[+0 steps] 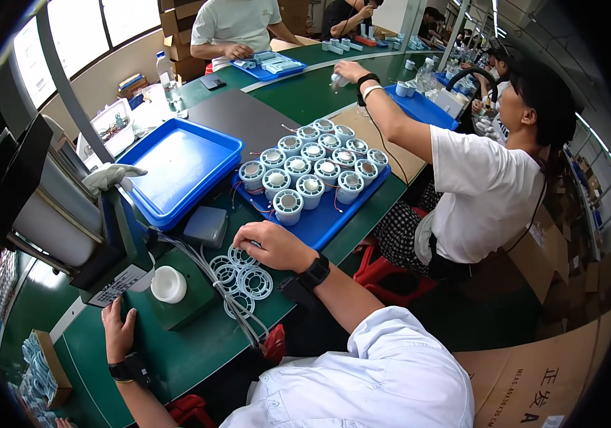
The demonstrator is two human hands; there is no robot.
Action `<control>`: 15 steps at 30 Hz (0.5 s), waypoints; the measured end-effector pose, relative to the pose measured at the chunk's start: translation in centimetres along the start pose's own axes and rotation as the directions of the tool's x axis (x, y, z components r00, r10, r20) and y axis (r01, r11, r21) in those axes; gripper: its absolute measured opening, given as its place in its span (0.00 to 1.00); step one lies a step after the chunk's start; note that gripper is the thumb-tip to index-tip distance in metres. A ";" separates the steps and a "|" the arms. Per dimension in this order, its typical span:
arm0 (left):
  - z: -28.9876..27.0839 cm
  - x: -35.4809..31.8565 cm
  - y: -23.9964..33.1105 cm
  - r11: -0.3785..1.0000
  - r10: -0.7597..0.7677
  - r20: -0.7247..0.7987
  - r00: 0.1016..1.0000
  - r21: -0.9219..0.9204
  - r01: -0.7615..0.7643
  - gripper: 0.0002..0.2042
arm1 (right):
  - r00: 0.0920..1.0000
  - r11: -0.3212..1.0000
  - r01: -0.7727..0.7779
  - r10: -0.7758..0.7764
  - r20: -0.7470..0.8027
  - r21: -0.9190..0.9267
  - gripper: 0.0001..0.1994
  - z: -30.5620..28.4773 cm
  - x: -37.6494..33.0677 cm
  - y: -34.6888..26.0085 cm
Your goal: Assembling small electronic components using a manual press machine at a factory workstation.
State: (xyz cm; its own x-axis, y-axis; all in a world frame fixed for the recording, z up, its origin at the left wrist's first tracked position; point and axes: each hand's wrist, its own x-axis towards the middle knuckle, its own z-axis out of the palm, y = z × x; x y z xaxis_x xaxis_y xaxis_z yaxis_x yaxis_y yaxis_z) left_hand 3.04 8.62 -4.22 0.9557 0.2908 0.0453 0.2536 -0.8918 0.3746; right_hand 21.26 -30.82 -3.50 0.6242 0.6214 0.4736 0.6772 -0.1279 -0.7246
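R hand (pixel 270 245) sits centre frame, knuckles up, fingers curled down over the pile of white ring-shaped grille parts (pixel 243 279) on the green bench (pixel 198 349); fingertips touch the upper rings; can't tell whether it actually pinches one, since the palm hides the tips; black watch on that wrist. L hand (pixel 117 332) is lower left, flat on the bench w/ fingers spread & pointing up-frame, holding nothing, just below the grey machine (pixel 70 214) w/ its label plate; black band on that wrist too.

Rings lie overlapping just below & left of the R hand, beside a bundle of grey cables (pixel 230 303) running diagonally twd bottom centre; white round cap (pixel 168 284) stands left of them on a dark green block; small grey box (pixel 206 226) just above.

Above the R hand, centre frame: blue tray (pixel 327 221) loaded w/ rows of round white fan-like units (pixel 310 165) w/ thin red wires; left of it a stack of blue trays (pixel 181 167), top one bare; white glove (pixel 109 177) draped at its left edge.

Right side: co-worker in white tee reaches an arm up-frame across the bench; another person in white top sits at upper centre w/ a blue tray; cardboard boxes (pixel 534 378) lower right.
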 end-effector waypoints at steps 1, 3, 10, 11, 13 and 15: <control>0.0 -0.1 -0.1 1.000 0.005 -0.003 1.000 -0.003 -0.005 0.27 | 1.000 1.000 0.004 -0.004 0.000 0.000 0.05 0.1 0.1 0.0; 0.0 -0.1 -0.3 1.000 0.005 -0.008 1.000 -0.006 -0.005 0.27 | 1.000 1.000 0.011 -0.011 0.000 0.000 0.05 0.3 0.2 0.0; 0.0 -0.1 -0.3 1.000 0.010 0.012 1.000 0.004 -0.010 0.28 | 1.000 1.000 0.000 0.000 0.004 -0.004 0.04 0.1 0.0 -0.1; -0.1 -0.1 -0.3 1.000 0.006 0.010 1.000 0.006 -0.006 0.28 | 1.000 1.000 0.011 -0.011 -0.006 0.003 0.05 0.2 0.0 -0.1; -0.2 -0.2 0.0 1.000 0.004 0.012 1.000 -0.005 -0.004 0.28 | 1.000 1.000 0.013 -0.013 -0.004 0.003 0.05 0.1 0.1 -0.2; -0.2 -0.3 0.2 1.000 -0.006 0.011 1.000 -0.008 0.006 0.28 | 1.000 1.000 0.012 -0.012 -0.005 -0.001 0.05 0.0 0.0 -0.4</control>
State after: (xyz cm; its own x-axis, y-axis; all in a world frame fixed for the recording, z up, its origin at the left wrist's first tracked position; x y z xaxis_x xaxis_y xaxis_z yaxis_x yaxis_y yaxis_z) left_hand 2.80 8.39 -3.96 0.9558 0.2923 0.0330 0.2581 -0.8873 0.3822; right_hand 21.00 -30.71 -3.19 0.6178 0.6193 0.4845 0.6849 -0.1212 -0.7185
